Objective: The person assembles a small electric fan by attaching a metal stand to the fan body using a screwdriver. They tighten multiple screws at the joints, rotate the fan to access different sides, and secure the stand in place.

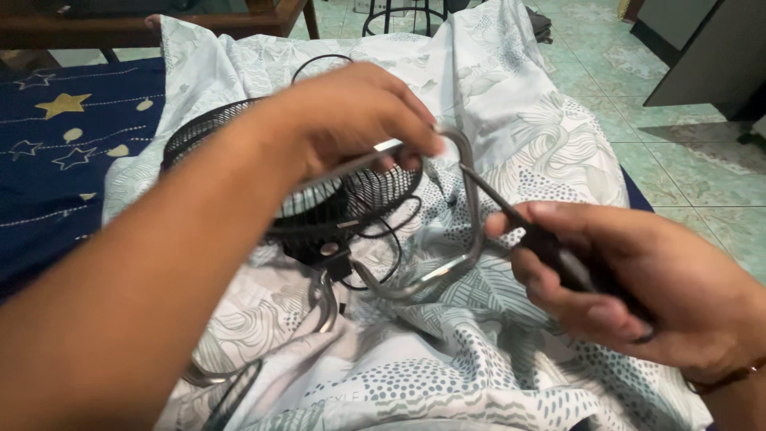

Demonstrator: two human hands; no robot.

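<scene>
A small black fan (319,199) with a wire grille lies on a white patterned sheet (542,144). Its bent chrome tube stand (471,231) loops out to the right. My left hand (351,112) is closed on the upper end of that tube, above the grille. My right hand (630,279) grips the dark handle of a screwdriver (499,203), whose thin shaft points up and left and meets the tube near its upper bend. A black cord (383,239) curls beside the fan's base.
A dark blue cloth with stars (56,136) lies at the left under the sheet. Wooden furniture (104,28) stands at the top left. Green tiled floor (686,160) and a dark cabinet (710,56) are at the right.
</scene>
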